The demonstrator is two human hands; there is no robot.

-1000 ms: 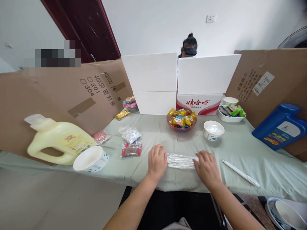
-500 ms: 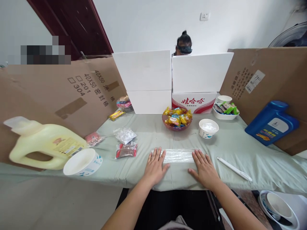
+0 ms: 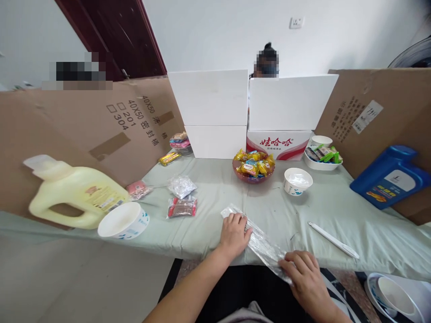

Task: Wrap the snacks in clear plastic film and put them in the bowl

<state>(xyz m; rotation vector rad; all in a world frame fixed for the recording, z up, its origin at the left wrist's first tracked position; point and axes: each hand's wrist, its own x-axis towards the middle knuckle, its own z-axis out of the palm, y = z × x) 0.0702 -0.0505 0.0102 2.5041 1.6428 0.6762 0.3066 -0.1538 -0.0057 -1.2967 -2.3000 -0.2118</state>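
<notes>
A long strip of folded clear plastic film (image 3: 264,244) runs diagonally across the front of the table, its near end hanging over the edge. My left hand (image 3: 235,232) is closed around the film near its far end, fingers curled on top. Lower and to the right, my right hand (image 3: 305,273) pinches the near end between thumb and fingers, just past the table edge. A white pen-shaped tool (image 3: 333,240) lies to the right of my hands. Left of them are a red-edged packet (image 3: 182,207) and a crinkled clear plastic bundle (image 3: 182,186).
Behind my hands stand a bowl of gold-wrapped sweets (image 3: 254,169) and a paper bowl (image 3: 298,181). A yellow jug (image 3: 79,193) and another paper bowl (image 3: 124,220) are at left, a blue bottle (image 3: 390,177) at right. White boxes (image 3: 215,98) line the back; a person sits behind.
The film has swung from lying level to a diagonal slant toward me. Both hands went from flat to gripping it; the right moved down and toward the edge.
</notes>
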